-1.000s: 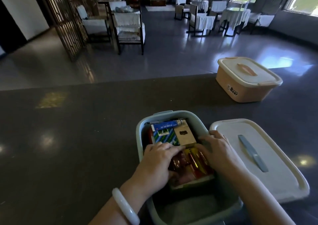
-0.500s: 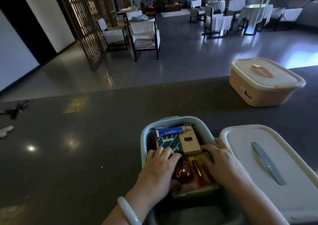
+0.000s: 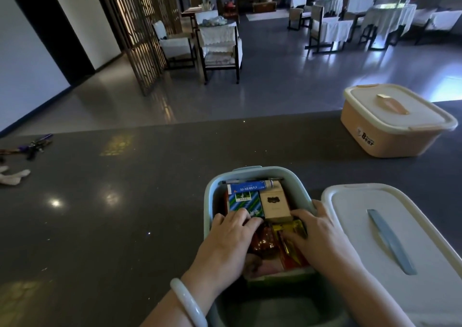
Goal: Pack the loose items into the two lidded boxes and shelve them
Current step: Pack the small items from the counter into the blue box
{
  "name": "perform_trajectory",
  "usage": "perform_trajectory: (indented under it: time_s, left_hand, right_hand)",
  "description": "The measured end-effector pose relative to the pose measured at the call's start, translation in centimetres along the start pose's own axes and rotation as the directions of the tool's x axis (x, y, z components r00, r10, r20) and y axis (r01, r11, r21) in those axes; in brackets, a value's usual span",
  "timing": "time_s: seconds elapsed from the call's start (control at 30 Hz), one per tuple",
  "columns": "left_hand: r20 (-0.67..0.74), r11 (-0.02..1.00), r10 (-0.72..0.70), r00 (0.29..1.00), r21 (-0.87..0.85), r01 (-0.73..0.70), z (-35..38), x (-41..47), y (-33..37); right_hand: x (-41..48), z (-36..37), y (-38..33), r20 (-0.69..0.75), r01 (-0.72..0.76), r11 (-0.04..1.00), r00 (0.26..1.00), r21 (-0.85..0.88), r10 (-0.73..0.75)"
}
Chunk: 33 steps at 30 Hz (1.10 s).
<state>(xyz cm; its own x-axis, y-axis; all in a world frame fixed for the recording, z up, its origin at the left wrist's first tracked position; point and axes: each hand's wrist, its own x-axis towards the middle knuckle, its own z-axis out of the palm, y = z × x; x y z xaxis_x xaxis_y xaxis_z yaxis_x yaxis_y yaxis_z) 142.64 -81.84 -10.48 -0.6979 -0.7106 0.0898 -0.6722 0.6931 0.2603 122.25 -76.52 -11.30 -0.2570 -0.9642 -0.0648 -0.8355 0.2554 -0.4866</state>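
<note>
Dark table (image 3: 125,214): left hand (image 3: 225,246) and right hand (image 3: 322,239), grips flat, clasping nothing, are pressing packets (image 3: 292,226) into the pale green box (image 3: 208,196); overfilling may be risking the three-o'clock lid (image 3: 350,226) misseating.

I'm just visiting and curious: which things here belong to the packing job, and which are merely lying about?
Belongs to the job: green box, packets inside it, white lid beside it, closed peach box, left hand and right hand on the packets.
Lying about, apparently: keys and white cloth at far left; dining chairs behind.
</note>
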Motion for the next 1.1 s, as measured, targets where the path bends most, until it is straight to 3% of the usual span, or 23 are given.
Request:
perform_trajectory:
  time_s: [0.93, 1.1]
  left_hand:
    - [-0.050, 1.000, 0.018, 0.999, -0.019, -0.019, 0.2, -0.3, -0.4]
    - [-0.099, 0.994, -0.023, 0.995, -0.111, 0.011, 0.4, -0.3, -0.6]
  right_hand:
    - [-0.5, -0.4, -0.8, 0.021, 0.022, 0.996, 1.000, -0.083, -0.020]
    - [-0.4, -0.9, -0.9, 0.038, 0.024, 0.996, 0.999, -0.089, -0.021]
